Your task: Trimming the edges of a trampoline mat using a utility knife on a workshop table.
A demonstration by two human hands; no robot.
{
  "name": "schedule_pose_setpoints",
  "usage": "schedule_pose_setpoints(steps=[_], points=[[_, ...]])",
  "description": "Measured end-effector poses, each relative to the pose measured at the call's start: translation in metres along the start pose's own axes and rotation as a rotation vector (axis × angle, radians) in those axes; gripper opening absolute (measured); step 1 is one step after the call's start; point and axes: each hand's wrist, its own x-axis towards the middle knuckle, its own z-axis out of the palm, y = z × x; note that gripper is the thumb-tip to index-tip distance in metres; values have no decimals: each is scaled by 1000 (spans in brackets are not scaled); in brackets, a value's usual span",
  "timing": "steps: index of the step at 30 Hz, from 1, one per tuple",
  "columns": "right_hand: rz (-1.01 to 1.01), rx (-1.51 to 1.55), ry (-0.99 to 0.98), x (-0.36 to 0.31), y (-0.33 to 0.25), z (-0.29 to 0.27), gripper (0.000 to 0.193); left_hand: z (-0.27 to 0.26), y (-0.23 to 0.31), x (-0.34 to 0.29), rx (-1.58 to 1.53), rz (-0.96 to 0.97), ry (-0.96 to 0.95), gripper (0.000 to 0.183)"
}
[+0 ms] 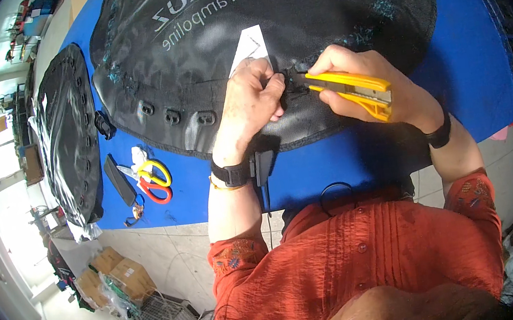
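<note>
A round black trampoline mat (303, 15) with light lettering spreads over the blue table. My right hand (361, 81) wraps round a yellow hand stapler (349, 86), its front end at a dark strap piece near the mat's edge. Beside it, my left hand (253, 94) is closed, its fingertips pressing on the mat's border; a white paper slip (251, 43) with a handwritten mark sticks out beyond the fingers. What those fingertips pinch is partly hidden. Several black plastic rings (172, 116) sit along the border to the left.
Red-and-yellow scissors (155, 183) and a dark flat bar (119, 179) lie on the blue table (184, 193) at left. A second black mat (67, 137) hangs over the left edge. Cardboard boxes (129, 279) and a wire basket (163, 316) stand on the floor.
</note>
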Motion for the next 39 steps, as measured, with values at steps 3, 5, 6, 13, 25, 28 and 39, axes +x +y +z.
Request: schedule_pose_setpoints(steps=[3, 5, 6, 13, 25, 28, 39], points=[[42, -28, 5, 1, -1, -3, 27, -4, 2, 1, -149, -52, -55, 22], [47, -14, 23, 1, 0, -3, 30, -5, 4, 1, -132, -50, -73, 19], [69, 10, 28, 1, 1, -3, 30, -4, 5, 1, -130, -50, -72, 19], [60, 32, 38, 1, 8, 5, 34, -5, 1, 2, -183, -57, -104, 20], [51, -51, 22, 0, 7, 8, 32, -7, -1, 4, -200, -62, -127, 21], [63, -39, 1, 1, 2, 6, 30, -9, -2, 4, -223, -67, -133, 21], [68, -41, -41, -1, -3, 5, 28, -12, -2, 4, -262, -62, -154, 17]])
